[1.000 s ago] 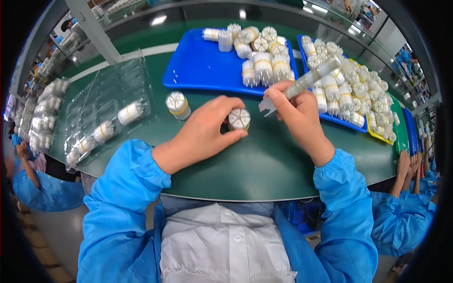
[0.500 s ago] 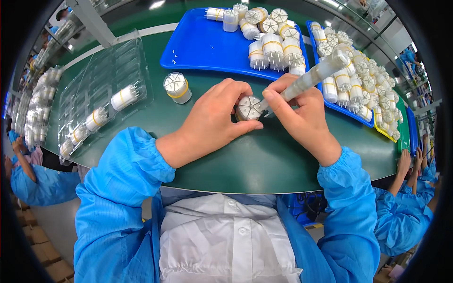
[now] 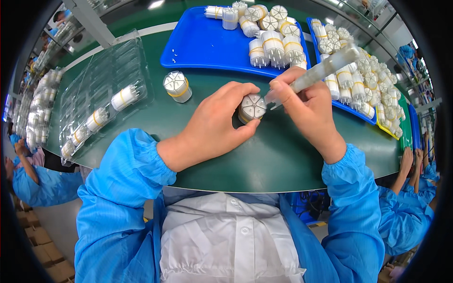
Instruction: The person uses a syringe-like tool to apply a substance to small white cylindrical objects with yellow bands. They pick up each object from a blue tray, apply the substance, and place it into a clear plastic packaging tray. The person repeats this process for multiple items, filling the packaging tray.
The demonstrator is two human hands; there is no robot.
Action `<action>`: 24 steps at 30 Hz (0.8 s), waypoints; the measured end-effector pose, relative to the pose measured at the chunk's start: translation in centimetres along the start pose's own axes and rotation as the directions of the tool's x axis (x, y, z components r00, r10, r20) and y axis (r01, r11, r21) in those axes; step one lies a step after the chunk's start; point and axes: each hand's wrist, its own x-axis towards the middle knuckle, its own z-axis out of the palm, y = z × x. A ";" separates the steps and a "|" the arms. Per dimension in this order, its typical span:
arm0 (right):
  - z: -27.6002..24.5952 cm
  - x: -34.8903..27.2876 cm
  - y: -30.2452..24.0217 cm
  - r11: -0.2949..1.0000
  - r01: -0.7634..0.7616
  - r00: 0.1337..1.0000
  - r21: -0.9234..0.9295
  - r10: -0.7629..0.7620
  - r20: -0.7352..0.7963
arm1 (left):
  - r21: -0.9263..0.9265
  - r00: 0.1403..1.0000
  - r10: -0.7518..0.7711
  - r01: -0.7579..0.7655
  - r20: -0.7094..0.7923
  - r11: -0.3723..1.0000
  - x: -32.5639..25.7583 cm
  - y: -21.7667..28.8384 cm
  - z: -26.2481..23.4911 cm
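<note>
My left hand (image 3: pixel 214 123) grips a small white cylindrical part (image 3: pixel 252 107) with a segmented top and a yellow band, holding it on the green table (image 3: pixel 264 160). My right hand (image 3: pixel 306 111) holds a clear, pen-like tool (image 3: pixel 321 71) whose tip touches the right side of the part's top. A second part of the same kind (image 3: pixel 177 86) stands upright on the table just left of my left hand.
A blue tray (image 3: pixel 198 45) with several similar parts lies behind my hands. A second blue tray (image 3: pixel 373 115) full of parts sits at the right. A clear plastic blister tray (image 3: pixel 101 87) holding a few parts lies at the left. Other people in blue sleeves (image 3: pixel 33 181) work at both sides.
Both hands and the held part have come closer to me on the table. The tool tip has moved onto the part's top.
</note>
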 end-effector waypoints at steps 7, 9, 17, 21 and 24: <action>0.5 0.1 0.8 0.991 0.054 0.997 -0.119 -0.047 0.061 | 0.098 1.000 0.024 -0.024 0.000 0.995 0.2 0.0 -0.1; 0.5 -0.1 0.9 0.985 0.084 0.995 -0.148 -0.076 0.060 | 0.152 0.999 -0.014 0.008 0.039 0.988 0.4 -0.3 -0.2; 0.3 0.2 1.0 0.987 0.159 0.987 -0.022 -0.160 -0.030 | -0.048 0.998 -0.038 0.036 -0.040 0.998 -0.2 -0.1 0.4; 0.4 0.1 0.7 0.985 0.138 0.990 -0.107 -0.136 0.028 | -0.057 0.999 -0.029 0.026 -0.046 0.998 -0.2 -0.2 0.5; 0.5 0.0 1.2 0.978 0.140 0.989 -0.156 -0.130 0.071 | 0.094 0.999 0.041 -0.042 0.009 0.995 0.3 0.2 0.2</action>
